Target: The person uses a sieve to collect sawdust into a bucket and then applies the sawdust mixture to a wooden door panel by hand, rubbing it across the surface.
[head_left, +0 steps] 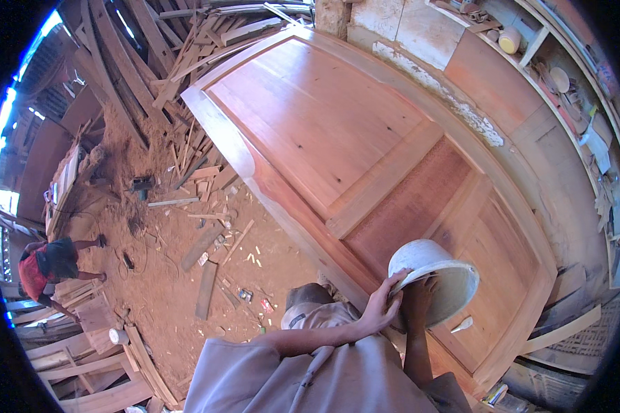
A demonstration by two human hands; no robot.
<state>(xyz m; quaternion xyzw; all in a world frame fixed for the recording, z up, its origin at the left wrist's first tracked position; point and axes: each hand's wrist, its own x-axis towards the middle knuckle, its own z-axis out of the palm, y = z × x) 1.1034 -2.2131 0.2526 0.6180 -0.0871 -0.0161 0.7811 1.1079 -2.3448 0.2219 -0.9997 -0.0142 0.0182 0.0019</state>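
Note:
A large wooden panel door [317,131] lies flat in front of me. Over its near end a white plastic bucket [420,256] is tipped on its side, its mouth turned toward me and to the right. My left hand [381,308] is closed on the bucket's rim at the left. Inside the mouth, in shade, is my right hand [418,299]; its fingers are partly hidden, and whether they hold anything does not show. Below the rim, a white blob [463,324] of some paste or thick liquid shows against the door's panel.
Scrap boards [207,289] and wood chips litter the dusty floor at left. Timber offcuts [193,69] are heaped at the far left. A person [52,265] in a red top bends over at the left edge. Along the right wall, a shelf [537,45] holds tools and containers.

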